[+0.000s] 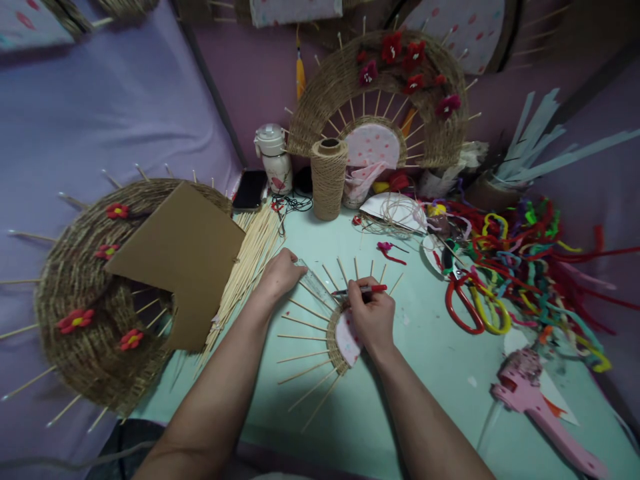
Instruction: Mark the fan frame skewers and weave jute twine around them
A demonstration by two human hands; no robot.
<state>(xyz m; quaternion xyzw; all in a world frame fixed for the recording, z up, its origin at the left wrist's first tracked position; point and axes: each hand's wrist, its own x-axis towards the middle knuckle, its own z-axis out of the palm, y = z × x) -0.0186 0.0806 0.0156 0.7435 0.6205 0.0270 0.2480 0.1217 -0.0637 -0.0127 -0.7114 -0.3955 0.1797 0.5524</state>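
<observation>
On the pale green table lies a small half-round fan frame (347, 339), with a pink dotted centre, a woven twine band and thin sticks fanning outward. My left hand (281, 272) pinches the far end of a clear ruler (316, 283), which lies along one of the sticks and reaches to the band. A red marker pen (373, 289) is gripped in my right hand (373, 317), its dark tip over the ruler near the band. The right hand covers part of the frame's right side.
A bundle of sticks (253, 257) and cardboard (200, 267) lie left, beside a large woven fan (75, 267). Twine spool (329, 183) and bottle (275, 160) stand behind. Right are scissors (464, 307), coloured pipe cleaners (530, 247) and a pink glue gun (540, 407).
</observation>
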